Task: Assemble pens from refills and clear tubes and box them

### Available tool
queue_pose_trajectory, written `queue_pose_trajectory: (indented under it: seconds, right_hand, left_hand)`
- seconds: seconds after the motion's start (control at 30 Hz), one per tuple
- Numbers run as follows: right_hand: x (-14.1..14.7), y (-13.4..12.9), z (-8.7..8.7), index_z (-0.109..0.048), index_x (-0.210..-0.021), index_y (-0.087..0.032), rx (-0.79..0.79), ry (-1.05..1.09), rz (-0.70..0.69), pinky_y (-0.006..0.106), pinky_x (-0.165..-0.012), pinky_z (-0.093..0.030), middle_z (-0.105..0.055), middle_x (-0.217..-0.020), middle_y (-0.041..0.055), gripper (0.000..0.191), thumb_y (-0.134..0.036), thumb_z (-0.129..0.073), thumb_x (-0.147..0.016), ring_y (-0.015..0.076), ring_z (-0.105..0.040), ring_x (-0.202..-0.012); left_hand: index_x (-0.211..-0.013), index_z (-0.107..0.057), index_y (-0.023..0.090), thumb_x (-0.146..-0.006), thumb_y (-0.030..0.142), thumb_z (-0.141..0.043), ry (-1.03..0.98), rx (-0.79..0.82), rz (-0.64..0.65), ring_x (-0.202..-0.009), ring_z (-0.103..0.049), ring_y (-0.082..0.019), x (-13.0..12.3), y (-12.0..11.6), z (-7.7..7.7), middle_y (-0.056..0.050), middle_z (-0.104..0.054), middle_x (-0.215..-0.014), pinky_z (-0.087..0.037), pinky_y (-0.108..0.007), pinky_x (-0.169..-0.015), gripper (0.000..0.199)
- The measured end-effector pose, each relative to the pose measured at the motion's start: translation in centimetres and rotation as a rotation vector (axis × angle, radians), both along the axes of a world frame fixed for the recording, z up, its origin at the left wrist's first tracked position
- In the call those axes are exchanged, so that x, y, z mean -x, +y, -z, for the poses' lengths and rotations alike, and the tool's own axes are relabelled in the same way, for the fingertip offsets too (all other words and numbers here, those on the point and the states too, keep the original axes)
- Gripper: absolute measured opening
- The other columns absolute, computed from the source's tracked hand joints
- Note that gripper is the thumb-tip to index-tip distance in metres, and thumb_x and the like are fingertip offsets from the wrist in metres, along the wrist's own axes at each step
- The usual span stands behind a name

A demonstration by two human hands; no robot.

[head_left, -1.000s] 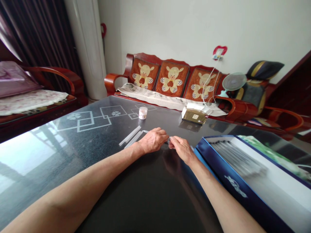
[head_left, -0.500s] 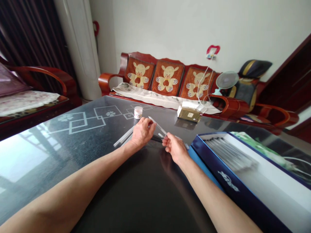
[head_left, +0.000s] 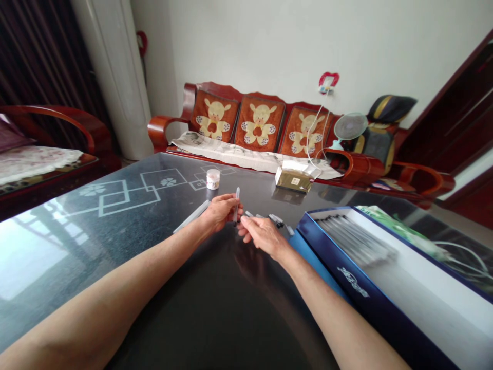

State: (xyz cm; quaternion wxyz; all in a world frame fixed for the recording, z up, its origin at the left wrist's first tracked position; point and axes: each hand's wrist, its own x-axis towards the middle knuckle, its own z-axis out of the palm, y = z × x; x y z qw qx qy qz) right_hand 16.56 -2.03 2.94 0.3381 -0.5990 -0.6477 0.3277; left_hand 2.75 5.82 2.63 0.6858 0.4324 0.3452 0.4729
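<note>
My left hand [head_left: 222,211] is closed around a slim translucent white tube [head_left: 238,197], which looks like a pen barrel and stands nearly upright with a dark lower end. Close beside that end is my right hand [head_left: 264,235], its thumb and fingers pinched together; whatever they hold is too small to make out. Several small clear and black pieces [head_left: 276,220], like pen caps, lie on the table beyond my right hand. More long white tubes [head_left: 192,216] lie on the table behind my left wrist.
A blue box [head_left: 356,272] with several slim pens [head_left: 350,239] in it sits at the right. Farther back on the dark glossy table [head_left: 185,303] are a small white tub [head_left: 213,179] and a gold tissue box [head_left: 293,180]. A wooden sofa [head_left: 169,132] stands behind.
The tube was slanted, its lower end in my right hand; now it is upright in my left hand. My right hand has moved slightly left, to the tube's lower end.
</note>
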Motion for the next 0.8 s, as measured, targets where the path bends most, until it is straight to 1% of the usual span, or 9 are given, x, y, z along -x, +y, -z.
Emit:
queue_pose_trajectory:
  seconds: [0.07, 0.13, 0.2, 0.27, 0.37, 0.47, 0.57, 0.7, 0.8]
  right_hand:
    - [-2.3, 0.2, -0.7, -0.067, -0.079, -0.02, -0.207, -0.362, 0.112, 0.028, -0.067, -0.048, -0.07, -0.081, 0.0079, 0.025, -0.032, -0.048, -0.089, 0.0194, -0.065, -0.075]
    - [-4.5, 0.3, -1.1, -0.068, -0.08, -0.016, -0.289, -0.672, 0.282, 0.031, -0.072, -0.048, -0.068, -0.087, 0.0144, 0.016, -0.021, -0.053, -0.084, 0.0226, -0.066, -0.08]
    - [-6.2, 0.4, -1.2, -0.069, -0.078, -0.015, -0.19, -0.858, 0.38, 0.034, -0.069, -0.049, -0.067, -0.085, 0.0189, 0.012, -0.015, -0.057, -0.08, 0.0254, -0.067, -0.078]
    - [-7.0, 0.6, -1.1, -0.07, -0.075, -0.014, -0.026, -0.947, 0.402, 0.034, -0.064, -0.049, -0.068, -0.078, 0.02, 0.012, -0.011, -0.059, -0.077, 0.0271, -0.069, -0.075]
    - [-7.3, 0.9, -0.6, -0.072, -0.074, -0.015, 0.111, -0.986, 0.396, 0.033, -0.06, -0.049, -0.069, -0.072, 0.0199, 0.014, -0.008, -0.06, -0.075, 0.0281, -0.07, -0.075]
    - [-7.6, 1.1, -0.3, -0.073, -0.08, -0.015, 0.097, -1.004, 0.413, 0.033, -0.062, -0.049, -0.07, -0.078, 0.0204, 0.016, -0.007, -0.061, -0.074, 0.0269, -0.07, -0.075]
    - [-7.8, 1.1, -0.4, -0.072, -0.088, -0.014, -0.085, -0.985, 0.432, 0.032, -0.066, -0.049, -0.068, -0.088, 0.0197, 0.021, -0.006, -0.058, -0.074, 0.0242, -0.068, -0.075]
    - [-6.9, 1.4, -0.8, -0.07, -0.094, -0.017, -0.452, -0.72, 0.288, 0.029, -0.075, -0.049, -0.065, -0.093, 0.01, 0.023, -0.011, -0.056, -0.077, 0.0171, -0.064, -0.075]
    - [-6.0, 1.7, -0.7, -0.069, -0.092, -0.019, -0.493, -0.527, 0.202, 0.026, -0.073, -0.049, -0.065, -0.09, 0.0052, 0.021, -0.014, -0.054, -0.077, 0.0136, -0.061, -0.069]
  left_hand:
    - [-0.083, -0.057, 0.015, -0.071, 0.013, -0.059, 0.045, 0.005, -0.025, -0.049, -0.055, -0.009, 0.0, 0.2, 0.0, 0.001, -0.06, -0.063, -0.044, -0.019, -0.045, 0.012]
    - [-0.082, -0.056, 0.016, -0.069, 0.012, -0.057, 0.126, -0.006, -0.047, -0.047, -0.053, -0.009, 0.1, 0.3, -0.1, 0.001, -0.059, -0.061, -0.041, -0.019, -0.042, 0.013]
    - [-0.079, -0.057, 0.016, -0.068, 0.013, -0.054, 0.252, -0.065, -0.059, -0.044, -0.049, -0.008, 0.1, 0.1, -0.2, 0.002, -0.058, -0.06, -0.036, -0.018, -0.039, 0.011]
    - [-0.072, -0.057, 0.017, -0.07, 0.015, -0.053, 0.381, -0.151, -0.05, -0.041, -0.045, -0.007, 0.1, -0.3, -0.4, 0.002, -0.056, -0.057, -0.032, -0.018, -0.037, 0.004]
    - [-0.068, -0.058, 0.017, -0.076, 0.021, -0.054, 0.466, -0.239, 0.004, -0.04, -0.04, -0.006, 0.1, -0.9, -0.6, 0.003, -0.052, -0.055, -0.028, -0.017, -0.036, 0.009]
    - [-0.086, -0.066, 0.019, -0.08, 0.027, -0.053, 0.51, -0.299, 0.068, -0.039, -0.037, -0.006, 0.0, -1.1, -0.2, 0.004, -0.05, -0.053, -0.027, -0.017, -0.037, 0.017]
    - [-0.104, -0.069, 0.021, -0.081, 0.029, -0.052, 0.59, -0.407, 0.072, -0.042, -0.041, -0.008, 0.0, -0.7, 0.4, 0.006, -0.051, -0.051, -0.031, -0.017, -0.041, 0.03]
    - [-0.102, -0.072, 0.022, -0.081, 0.025, -0.052, 0.757, -0.596, 0.036, -0.052, -0.051, -0.01, 0.2, -0.5, 0.6, 0.003, -0.061, -0.061, -0.038, -0.018, -0.05, 0.029]
    - [-0.102, -0.073, 0.02, -0.083, 0.027, -0.051, 0.839, -0.693, 0.041, -0.059, -0.056, -0.012, 0.3, -0.7, 0.3, 0.002, -0.065, -0.066, -0.041, -0.018, -0.057, 0.03]
